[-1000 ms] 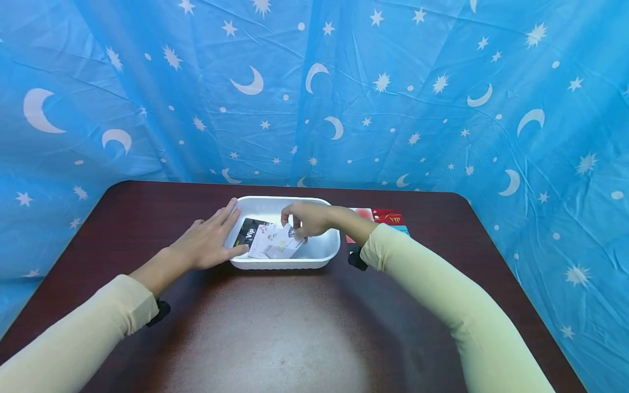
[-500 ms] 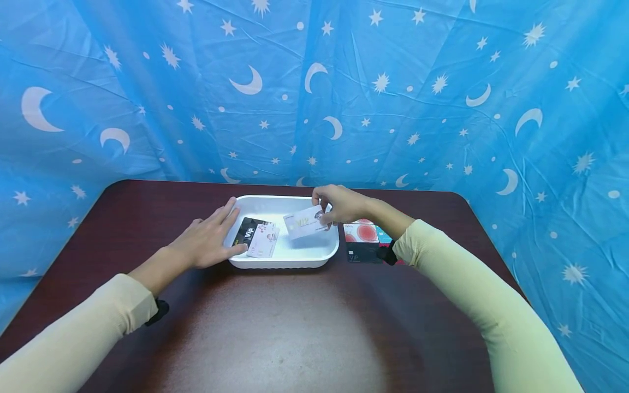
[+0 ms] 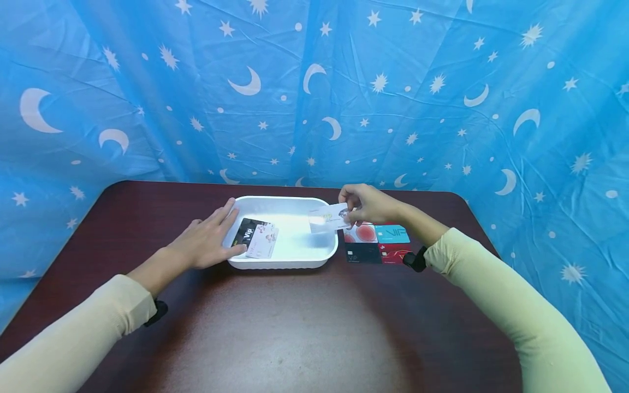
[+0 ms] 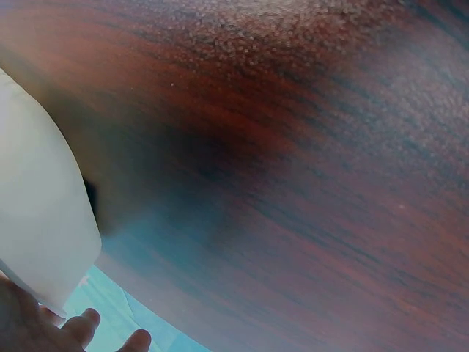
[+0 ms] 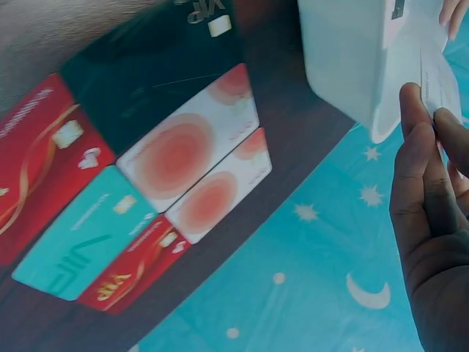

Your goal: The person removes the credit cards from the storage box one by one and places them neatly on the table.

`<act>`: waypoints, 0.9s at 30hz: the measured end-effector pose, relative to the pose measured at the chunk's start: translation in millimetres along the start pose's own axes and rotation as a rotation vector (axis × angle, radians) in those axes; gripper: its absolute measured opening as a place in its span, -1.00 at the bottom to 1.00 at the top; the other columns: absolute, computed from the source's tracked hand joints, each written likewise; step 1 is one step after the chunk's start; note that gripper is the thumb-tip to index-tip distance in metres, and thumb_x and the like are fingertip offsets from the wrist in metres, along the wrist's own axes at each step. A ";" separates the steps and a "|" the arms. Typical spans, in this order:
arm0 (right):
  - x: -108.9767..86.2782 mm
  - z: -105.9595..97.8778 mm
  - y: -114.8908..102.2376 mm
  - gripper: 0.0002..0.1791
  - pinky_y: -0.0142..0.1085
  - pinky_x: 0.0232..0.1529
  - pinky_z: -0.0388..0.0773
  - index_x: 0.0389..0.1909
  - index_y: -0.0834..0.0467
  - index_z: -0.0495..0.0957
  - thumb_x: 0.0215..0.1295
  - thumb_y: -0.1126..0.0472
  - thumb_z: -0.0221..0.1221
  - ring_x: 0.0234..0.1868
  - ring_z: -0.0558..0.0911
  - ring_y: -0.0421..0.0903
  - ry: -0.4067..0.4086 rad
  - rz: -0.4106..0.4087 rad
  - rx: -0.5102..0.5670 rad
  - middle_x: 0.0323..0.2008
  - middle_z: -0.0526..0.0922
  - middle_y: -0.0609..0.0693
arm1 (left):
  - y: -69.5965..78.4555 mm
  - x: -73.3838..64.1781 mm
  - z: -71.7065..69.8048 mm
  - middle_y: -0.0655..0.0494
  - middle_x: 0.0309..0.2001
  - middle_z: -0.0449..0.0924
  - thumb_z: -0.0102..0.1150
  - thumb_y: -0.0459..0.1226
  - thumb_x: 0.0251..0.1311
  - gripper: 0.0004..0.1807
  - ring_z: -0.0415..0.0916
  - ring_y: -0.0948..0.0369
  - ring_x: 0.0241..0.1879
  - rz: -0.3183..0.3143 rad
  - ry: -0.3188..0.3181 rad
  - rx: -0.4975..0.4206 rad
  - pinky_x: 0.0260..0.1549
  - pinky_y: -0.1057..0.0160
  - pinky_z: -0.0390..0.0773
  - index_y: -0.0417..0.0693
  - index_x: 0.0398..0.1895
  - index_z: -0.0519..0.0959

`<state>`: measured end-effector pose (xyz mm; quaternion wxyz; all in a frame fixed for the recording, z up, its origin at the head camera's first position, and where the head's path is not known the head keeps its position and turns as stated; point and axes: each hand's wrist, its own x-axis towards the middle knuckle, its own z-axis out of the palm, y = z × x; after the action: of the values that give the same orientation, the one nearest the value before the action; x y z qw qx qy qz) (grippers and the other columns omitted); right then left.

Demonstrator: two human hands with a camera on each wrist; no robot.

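Note:
My right hand pinches a white card between thumb and fingers, over the right end of a white tray. In the right wrist view the same card shows nearly edge-on at the fingertips. My left hand rests at the tray's left rim with its fingers extended. Inside the tray, a pale flowered card partly overlaps a black card lettered "Vip". The left wrist view catches only some fingertips beside the tray's outer wall.
Several cards lie edge to edge on the dark table right of the tray: a black card, a red card, a teal card, a white card with red circles and others behind. A blue curtain hangs beyond the table.
My right hand has lifted the white card from beside the flowered card and carried it rightward to the tray's right rim. The left hand has stayed in place.

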<state>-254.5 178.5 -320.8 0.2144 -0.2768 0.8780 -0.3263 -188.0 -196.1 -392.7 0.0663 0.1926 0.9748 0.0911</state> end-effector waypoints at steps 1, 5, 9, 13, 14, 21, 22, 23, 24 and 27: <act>-3.5 -0.4 2.6 -0.69 -0.01 -0.23 0.69 -0.07 0.29 0.41 0.23 0.46 0.29 -0.34 0.75 0.08 0.009 0.003 0.000 -0.41 0.60 0.12 | 0.2 0.0 0.1 -0.24 0.58 -0.22 0.08 0.22 0.25 0.05 -0.02 -0.28 0.48 0.000 -0.001 -0.002 0.17 -0.49 0.20 -0.28 0.56 -0.03; -16.3 -1.8 13.0 -0.65 -0.07 -0.24 0.69 -0.03 0.29 0.43 0.21 0.44 0.31 -0.33 0.69 0.04 0.046 0.004 -0.028 -0.39 0.59 0.10 | 0.2 0.0 0.2 -0.24 0.58 -0.23 0.08 0.22 0.25 0.05 -0.03 -0.27 0.48 0.004 -0.003 -0.001 0.17 -0.49 0.20 -0.28 0.56 -0.04; -28.4 -7.3 24.0 -0.61 -0.17 -0.26 0.70 0.05 0.29 0.48 0.21 0.44 0.32 -0.32 0.66 0.03 0.071 0.003 -0.039 -0.34 0.61 0.08 | -0.2 0.1 -0.1 -0.24 0.58 -0.22 0.07 0.22 0.25 0.06 -0.02 -0.27 0.48 0.005 -0.002 0.003 0.17 -0.49 0.20 -0.28 0.56 -0.04; -42.3 -15.6 36.1 -0.61 -0.14 -0.29 0.70 0.08 0.32 0.47 0.24 0.46 0.28 -0.39 0.71 -0.01 0.083 0.027 0.004 -0.35 0.64 0.11 | 0.6 0.5 -0.5 -0.24 0.58 -0.22 0.08 0.22 0.24 0.05 -0.02 -0.27 0.48 0.003 -0.002 0.001 0.17 -0.49 0.18 -0.27 0.56 -0.03; -45.7 -17.0 39.3 -0.61 -0.14 -0.30 0.70 0.09 0.34 0.46 0.25 0.47 0.27 -0.40 0.72 -0.01 0.085 0.032 0.005 -0.36 0.64 0.12 | 0.8 0.5 -0.6 -0.24 0.58 -0.22 0.08 0.21 0.24 0.05 -0.02 -0.27 0.48 0.002 -0.003 0.002 0.17 -0.49 0.19 -0.28 0.56 -0.03; -64.1 -17.4 58.7 -0.65 -0.17 -0.33 0.70 0.08 0.35 0.46 0.30 0.42 0.25 -0.39 0.73 0.09 0.079 0.073 0.004 -0.39 0.66 0.10 | 1.5 0.8 -0.7 -0.26 0.57 -0.21 0.10 0.21 0.24 0.05 -0.01 -0.26 0.48 -0.003 -0.003 0.011 0.16 -0.48 0.21 -0.28 0.56 -0.02; -66.3 -16.5 60.9 -0.65 -0.16 -0.33 0.70 0.08 0.34 0.46 0.30 0.42 0.25 -0.39 0.73 0.11 0.076 0.078 0.010 -0.37 0.68 0.10 | 1.6 0.9 -0.7 -0.26 0.57 -0.21 0.10 0.20 0.24 0.05 -0.01 -0.26 0.48 -0.002 -0.002 0.011 0.16 -0.48 0.21 -0.28 0.56 -0.03; -68.3 -15.5 63.4 -0.66 -0.14 -0.32 0.70 0.07 0.34 0.46 0.30 0.42 0.25 -0.39 0.72 0.13 0.070 0.084 0.015 -0.35 0.70 0.11 | 1.6 0.9 -0.7 -0.26 0.57 -0.21 0.09 0.20 0.24 0.05 -0.01 -0.26 0.47 -0.001 -0.001 0.012 0.16 -0.48 0.22 -0.28 0.56 -0.03; -70.2 -14.3 65.7 -0.66 -0.12 -0.32 0.70 0.07 0.35 0.45 0.30 0.42 0.24 -0.39 0.71 0.16 0.061 0.085 0.029 -0.31 0.71 0.13 | 1.6 0.8 -0.6 -0.26 0.57 -0.20 0.09 0.21 0.24 0.05 -0.01 -0.26 0.47 -0.002 -0.001 0.014 0.16 -0.48 0.22 -0.28 0.56 -0.03; -75.6 -9.5 72.2 -0.66 -0.07 -0.29 0.70 0.07 0.35 0.45 0.31 0.43 0.23 -0.39 0.72 0.21 0.040 0.109 0.071 -0.23 0.71 0.17 | 1.8 0.4 -0.4 -0.26 0.57 -0.20 0.09 0.21 0.24 0.05 -0.01 -0.26 0.47 -0.002 -0.002 0.013 0.15 -0.48 0.23 -0.28 0.56 -0.03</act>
<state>-227.8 275.9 -349.3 0.2237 -0.2143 0.8838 -0.3505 -187.8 -194.4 -391.9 0.0661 0.1921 0.9755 0.0843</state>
